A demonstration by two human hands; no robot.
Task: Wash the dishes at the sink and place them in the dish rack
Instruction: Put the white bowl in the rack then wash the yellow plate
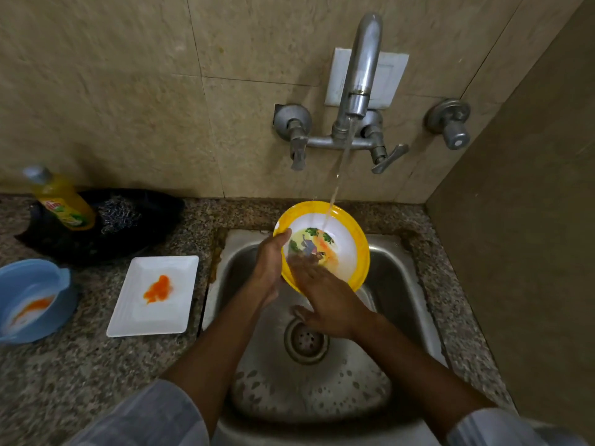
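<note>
A round plate [349, 233] with a yellow rim and a cartoon picture is tilted over the steel sink [415, 304], under running water from the tap [359, 78]. My left hand [272, 262] grips its left edge. My right hand [325, 300] lies flat with blurred fingers on the plate's lower face. No dish rack is in view.
On the granite counter left of the sink lie a white rectangular plate [170, 304] with an orange smear and a blue bowl [32, 297] with orange residue. Behind them stand a yellow dish soap bottle [61, 201] and a steel scrubber [120, 214] on a black tray. A wall rises at right.
</note>
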